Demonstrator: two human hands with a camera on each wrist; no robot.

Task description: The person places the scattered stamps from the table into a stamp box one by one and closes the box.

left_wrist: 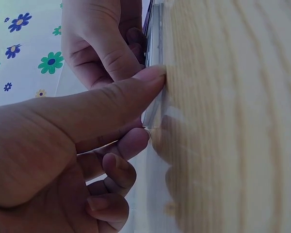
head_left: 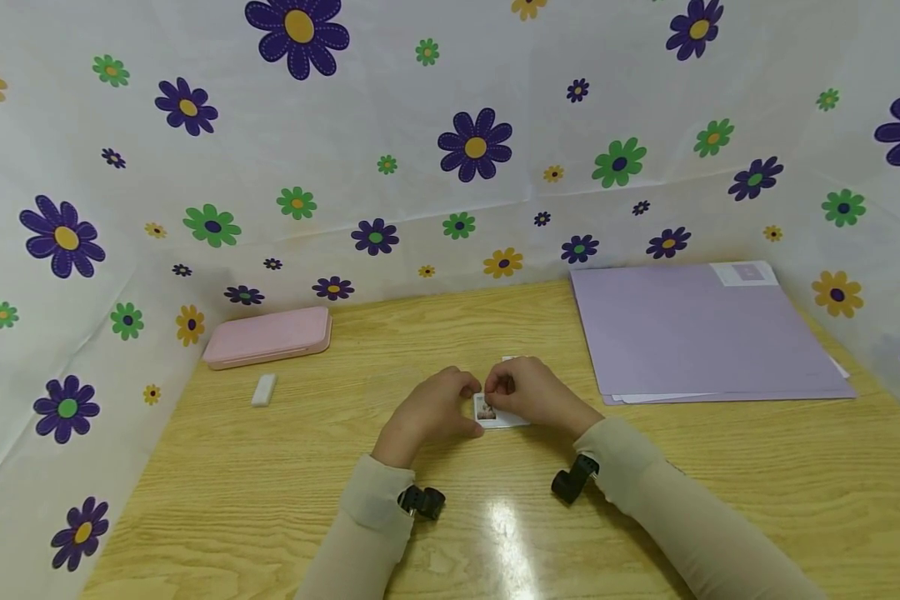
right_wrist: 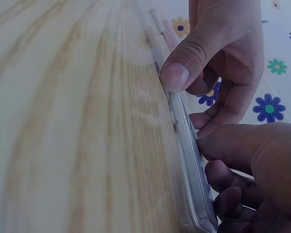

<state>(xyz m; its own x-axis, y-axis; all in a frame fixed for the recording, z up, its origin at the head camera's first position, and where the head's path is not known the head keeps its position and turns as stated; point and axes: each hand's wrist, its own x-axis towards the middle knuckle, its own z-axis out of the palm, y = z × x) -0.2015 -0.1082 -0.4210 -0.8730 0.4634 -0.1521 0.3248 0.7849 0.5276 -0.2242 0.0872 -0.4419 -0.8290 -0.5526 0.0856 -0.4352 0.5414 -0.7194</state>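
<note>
A thin, flat white rectangular case (head_left: 506, 421) with clear edges lies on the table between the hands. At its left end shows a small picture (head_left: 486, 411). My left hand (head_left: 438, 408) grips that end, thumb at the near edge and forefinger at the far side. From the right, my right hand (head_left: 536, 396) bends over the case, its thumb and forefinger drawn together above the picture. Whatever is between those tips is hidden. Seen from the right wrist, the right hand's thumb (right_wrist: 228, 143) touches the case's upper edge (right_wrist: 186, 141), with the other fingers curled.
A pink pencil case (head_left: 270, 336) stands at the back left, with a white eraser (head_left: 264, 390) in front of it. At the back right lies a purple folder (head_left: 705, 333) with papers peeking out. A flowered cloth (head_left: 420, 108) hangs behind the wooden table (head_left: 255, 500).
</note>
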